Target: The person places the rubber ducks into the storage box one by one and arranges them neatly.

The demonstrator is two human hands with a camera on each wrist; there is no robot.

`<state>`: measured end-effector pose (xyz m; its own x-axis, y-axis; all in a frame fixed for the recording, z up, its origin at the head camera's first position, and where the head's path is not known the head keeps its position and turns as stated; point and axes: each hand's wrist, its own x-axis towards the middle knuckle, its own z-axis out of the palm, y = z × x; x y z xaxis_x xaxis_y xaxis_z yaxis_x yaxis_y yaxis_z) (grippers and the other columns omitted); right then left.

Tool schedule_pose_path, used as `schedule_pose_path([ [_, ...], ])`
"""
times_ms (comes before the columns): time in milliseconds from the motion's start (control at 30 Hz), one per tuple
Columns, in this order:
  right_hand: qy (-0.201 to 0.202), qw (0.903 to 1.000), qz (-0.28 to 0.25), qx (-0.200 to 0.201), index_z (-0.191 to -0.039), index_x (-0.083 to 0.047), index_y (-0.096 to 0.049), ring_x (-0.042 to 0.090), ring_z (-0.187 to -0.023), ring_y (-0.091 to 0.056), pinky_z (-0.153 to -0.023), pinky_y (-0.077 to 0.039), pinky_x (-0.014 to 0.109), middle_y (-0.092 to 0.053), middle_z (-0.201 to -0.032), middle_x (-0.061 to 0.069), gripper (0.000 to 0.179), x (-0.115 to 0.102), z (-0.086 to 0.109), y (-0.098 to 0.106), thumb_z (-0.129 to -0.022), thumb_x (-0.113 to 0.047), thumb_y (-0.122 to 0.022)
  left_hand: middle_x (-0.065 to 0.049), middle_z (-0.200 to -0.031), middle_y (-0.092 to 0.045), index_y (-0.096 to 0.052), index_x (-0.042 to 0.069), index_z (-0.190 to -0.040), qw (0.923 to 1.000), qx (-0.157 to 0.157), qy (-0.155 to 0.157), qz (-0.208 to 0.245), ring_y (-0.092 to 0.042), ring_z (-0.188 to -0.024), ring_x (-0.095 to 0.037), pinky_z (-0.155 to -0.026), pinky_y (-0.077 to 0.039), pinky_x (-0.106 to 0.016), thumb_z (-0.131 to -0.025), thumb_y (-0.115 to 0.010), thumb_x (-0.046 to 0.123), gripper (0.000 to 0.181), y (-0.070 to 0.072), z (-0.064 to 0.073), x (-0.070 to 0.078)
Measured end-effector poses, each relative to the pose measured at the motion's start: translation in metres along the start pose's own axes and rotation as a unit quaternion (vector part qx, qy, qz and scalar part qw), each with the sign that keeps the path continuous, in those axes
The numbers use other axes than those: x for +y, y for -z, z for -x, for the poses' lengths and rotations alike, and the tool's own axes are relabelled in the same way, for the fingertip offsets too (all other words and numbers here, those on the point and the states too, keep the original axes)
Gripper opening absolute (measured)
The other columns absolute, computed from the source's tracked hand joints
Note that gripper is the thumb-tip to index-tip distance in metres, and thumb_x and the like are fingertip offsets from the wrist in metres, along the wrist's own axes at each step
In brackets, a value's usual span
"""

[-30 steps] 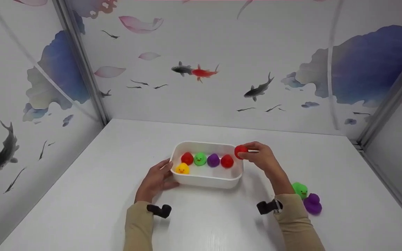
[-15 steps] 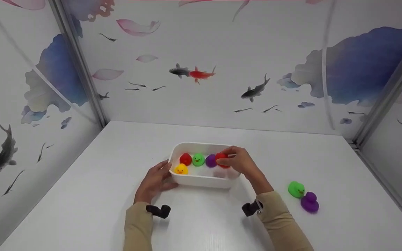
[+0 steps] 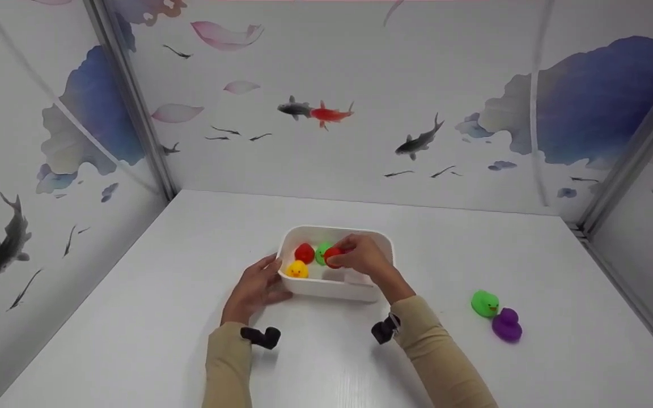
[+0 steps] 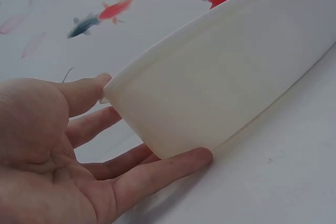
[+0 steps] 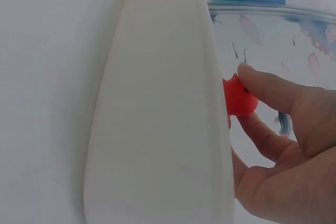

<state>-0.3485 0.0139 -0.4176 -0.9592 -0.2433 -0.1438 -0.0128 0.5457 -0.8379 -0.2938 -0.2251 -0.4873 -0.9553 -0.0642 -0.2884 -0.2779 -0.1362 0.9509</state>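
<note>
A white plastic container (image 3: pixel 329 288) stands in the middle of the table. My left hand (image 3: pixel 253 287) grips its left end, thumb along the near wall and fingers at the rim. Above the container's inside, my right hand (image 3: pixel 365 256) pinches a red rubber duck (image 3: pixel 333 258) between thumb and fingers; the right wrist view shows the red duck (image 5: pixel 241 99) just past the rim. Inside lie another red duck (image 3: pixel 304 253), a yellow duck (image 3: pixel 297 270) and a partly covered green duck (image 3: pixel 322 253). The right hand hides the container's right part.
On the table to the right, a second green duck (image 3: pixel 484 304) and a purple duck (image 3: pixel 507 325) lie close together. White walls (image 3: pixel 360 170) with painted fish and petals enclose the table (image 3: pixel 315 362) at the back and both sides.
My right hand has carried the red duck from the container's right rim leftward over the inside, covering the purple duck and the other red duck there. The left hand keeps its hold.
</note>
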Motion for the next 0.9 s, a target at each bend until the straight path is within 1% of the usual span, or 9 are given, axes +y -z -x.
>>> schedule_pose_path([
  [100,-0.013,0.9999,0.002,-0.004,-0.115,-0.01,-0.069,0.023,-0.097,-0.066,-0.091,-0.061,0.032,-0.07,-0.115,0.01,0.034,-0.003,-0.001,-0.006,-0.085,-0.021,-0.081,-0.016,-0.155,-0.046,-0.04,0.019,-0.154,1.0,-0.002,0.001,0.001,-0.055,-0.133,-0.033,-0.094,-0.059,-0.047,-0.102,-0.056,0.039,0.058,-0.002,-0.001,0.002],
  [233,-0.026,0.9995,-0.012,-0.008,-0.115,-0.009,-0.068,0.024,-0.096,-0.066,-0.091,-0.061,0.034,-0.07,-0.115,0.01,0.035,-0.004,-0.003,-0.015,-0.085,-0.02,-0.081,-0.017,-0.154,-0.048,-0.04,0.018,-0.154,1.0,0.0,-0.003,-0.009,-0.056,-0.133,-0.034,-0.094,-0.059,-0.047,-0.102,-0.056,0.039,0.058,-0.004,-0.002,0.004],
  [400,-0.043,0.9989,-0.017,-0.014,-0.114,-0.008,-0.07,0.024,-0.092,-0.066,-0.087,-0.061,0.031,-0.071,-0.11,0.009,0.035,0.0,-0.004,-0.028,-0.083,-0.019,-0.083,-0.016,-0.155,-0.046,-0.038,0.019,-0.155,0.9998,0.001,0.005,-0.019,-0.055,-0.134,-0.033,-0.094,-0.059,-0.046,-0.103,-0.054,0.038,0.058,-0.002,-0.001,0.0],
  [533,-0.05,0.9986,-0.008,-0.011,-0.111,-0.007,-0.07,0.023,-0.088,-0.065,-0.083,-0.061,0.028,-0.071,-0.106,0.008,0.033,0.003,-0.005,-0.034,-0.083,-0.018,-0.083,-0.017,-0.156,-0.045,-0.037,0.019,-0.156,0.9997,-0.002,0.006,-0.025,-0.054,-0.134,-0.034,-0.094,-0.059,-0.046,-0.104,-0.053,0.037,0.057,-0.001,0.001,-0.003],
  [633,-0.047,0.9989,0.001,-0.008,-0.109,-0.007,-0.07,0.021,-0.085,-0.063,-0.081,-0.061,0.028,-0.071,-0.104,0.008,0.031,0.003,-0.006,-0.036,-0.083,-0.017,-0.083,-0.018,-0.155,-0.045,-0.038,0.019,-0.155,0.9996,0.0,0.006,-0.027,-0.054,-0.134,-0.035,-0.094,-0.059,-0.045,-0.104,-0.053,0.036,0.056,-0.001,0.0,-0.003],
  [767,-0.041,0.9991,0.008,-0.007,-0.108,-0.007,-0.07,0.021,-0.087,-0.064,-0.084,-0.061,0.029,-0.071,-0.104,0.007,0.028,0.002,-0.008,-0.037,-0.084,-0.015,-0.082,-0.017,-0.155,-0.045,-0.039,0.019,-0.155,0.9997,0.008,0.009,-0.023,-0.053,-0.135,-0.034,-0.094,-0.059,-0.045,-0.104,-0.054,0.037,0.056,-0.001,-0.001,0.0],
  [900,-0.043,0.9989,0.018,-0.013,-0.109,-0.008,-0.072,0.021,-0.088,-0.064,-0.085,-0.06,0.028,-0.072,-0.104,0.006,0.028,0.0,-0.01,-0.038,-0.084,-0.015,-0.082,-0.017,-0.155,-0.045,-0.039,0.019,-0.155,0.9996,0.015,0.013,-0.021,-0.053,-0.135,-0.035,-0.094,-0.059,-0.045,-0.104,-0.054,0.037,0.056,-0.002,0.0,0.002],
])
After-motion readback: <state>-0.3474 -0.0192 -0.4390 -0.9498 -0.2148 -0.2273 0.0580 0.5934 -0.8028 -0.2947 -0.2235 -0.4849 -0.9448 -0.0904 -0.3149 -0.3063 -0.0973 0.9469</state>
